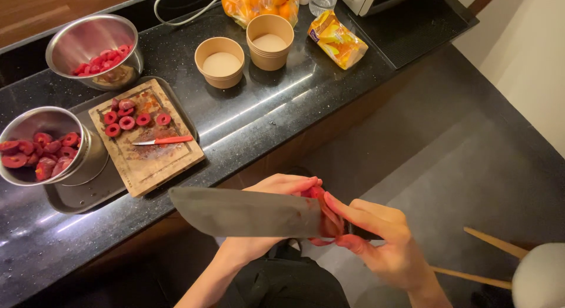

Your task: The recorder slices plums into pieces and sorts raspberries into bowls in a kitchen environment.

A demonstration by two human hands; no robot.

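My right hand (382, 237) grips the handle of a large cleaver (247, 212), its wide blade pointing left across my lap. A piece of red fruit (329, 217) sits against the blade near the handle, held by my left hand (282, 187) from behind the blade. Both hands are below the counter's front edge. On the wooden cutting board (150, 158) lie several red fruit halves (126, 117) and a small red-handled knife (165, 141).
Two steel bowls (76, 161) (94, 37) hold red fruit pieces on the black counter (265, 102). A dark tray (82, 196) lies under the board. Two paper cups (219, 62) (270, 40), a yellow packet (337, 39) and a bag of oranges (259, 3) stand further back. A stool (538, 275) is at right.
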